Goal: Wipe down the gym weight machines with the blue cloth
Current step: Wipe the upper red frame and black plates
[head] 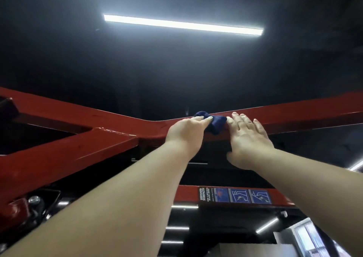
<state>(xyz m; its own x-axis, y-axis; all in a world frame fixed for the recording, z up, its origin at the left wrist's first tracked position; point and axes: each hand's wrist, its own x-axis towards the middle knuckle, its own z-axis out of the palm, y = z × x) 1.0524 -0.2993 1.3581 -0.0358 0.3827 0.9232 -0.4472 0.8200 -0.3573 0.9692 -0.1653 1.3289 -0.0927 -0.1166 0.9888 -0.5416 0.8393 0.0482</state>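
Observation:
A bunched dark blue cloth lies on top of the red overhead beam of the weight machine, where its two arms meet. My left hand reaches up from below and grips the cloth's left side, fingers curled over it. My right hand rests flat on the beam just right of the cloth, fingers straight and spread, fingertips touching the cloth's edge. Part of the cloth is hidden behind my left fingers.
Another red frame arm runs down to the left, with a bolt and bracket at its lower end. A lower red crossbar carries an instruction label. A long ceiling light glows above against a dark ceiling.

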